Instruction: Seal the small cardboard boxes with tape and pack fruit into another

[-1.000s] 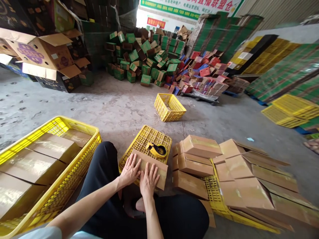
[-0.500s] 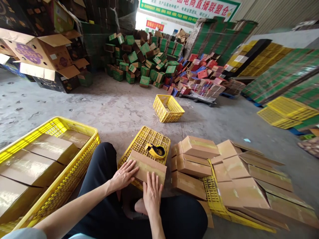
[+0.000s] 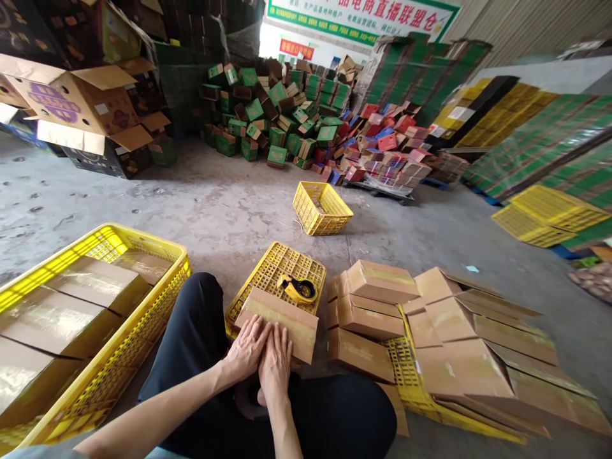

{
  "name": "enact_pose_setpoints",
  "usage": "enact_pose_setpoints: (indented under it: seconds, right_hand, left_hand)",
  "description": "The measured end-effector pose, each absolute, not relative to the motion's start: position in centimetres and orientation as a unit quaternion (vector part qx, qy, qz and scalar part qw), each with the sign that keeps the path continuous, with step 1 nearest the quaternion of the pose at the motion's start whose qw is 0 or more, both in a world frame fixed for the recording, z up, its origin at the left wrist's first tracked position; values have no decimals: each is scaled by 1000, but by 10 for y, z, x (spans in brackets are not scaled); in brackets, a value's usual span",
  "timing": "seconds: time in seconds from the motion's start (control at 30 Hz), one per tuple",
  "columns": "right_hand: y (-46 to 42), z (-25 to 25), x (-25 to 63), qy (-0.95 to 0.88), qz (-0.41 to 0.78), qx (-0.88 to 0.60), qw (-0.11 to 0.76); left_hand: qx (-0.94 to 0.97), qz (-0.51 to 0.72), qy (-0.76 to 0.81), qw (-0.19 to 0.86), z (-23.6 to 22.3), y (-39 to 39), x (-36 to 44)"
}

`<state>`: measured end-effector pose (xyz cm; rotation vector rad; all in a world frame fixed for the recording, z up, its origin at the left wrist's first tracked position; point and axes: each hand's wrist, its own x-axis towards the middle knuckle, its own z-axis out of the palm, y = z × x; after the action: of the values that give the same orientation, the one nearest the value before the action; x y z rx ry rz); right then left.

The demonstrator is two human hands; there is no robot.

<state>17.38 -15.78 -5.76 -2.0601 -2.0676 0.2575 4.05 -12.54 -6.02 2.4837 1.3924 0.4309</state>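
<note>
A brown cardboard box [image 3: 291,322] with a strip of tape along its top lies on an upturned yellow plastic crate [image 3: 270,271] in front of my knees. My left hand [image 3: 249,344] rests flat on the near part of the box, fingers stretched out. Beside it, almost touching, my right hand [image 3: 276,358] lies on the same box with its fingers extended. Neither hand grips anything. Just beyond the box, a yellow tape dispenser [image 3: 299,289] sits on the crate.
A long yellow crate [image 3: 186,255] on my left holds several taped boxes. To the right, several cardboard boxes [image 3: 382,280] are stacked by another yellow crate [image 3: 406,376]. A smaller yellow basket [image 3: 322,213] stands ahead on the concrete floor, before heaped green cartons [image 3: 277,127].
Both hands have slid together toward the middle of the box: the left moved right, the right moved left. The tape dispenser has stayed in place.
</note>
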Motion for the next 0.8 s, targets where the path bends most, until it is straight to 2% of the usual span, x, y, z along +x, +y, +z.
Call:
enact_pose_setpoints:
  seconds: [0.27,0.47,0.63,0.8]
  right_hand:
    - [-136,-38,209,-662,82,-740,80]
    - [-121,-36,203,-653,75,-752,56]
    - [-105,-37,184,-684,78,-723,60]
    - [-105,-32,204,-680,68,-729,27]
  left_hand:
    - [839,94,515,150,-47,-89,13]
    - [832,102,527,138,-49,-75,30]
    - [850,101,487,175,-50,-63,53]
    - [843,126,495,165,-54,-54,42]
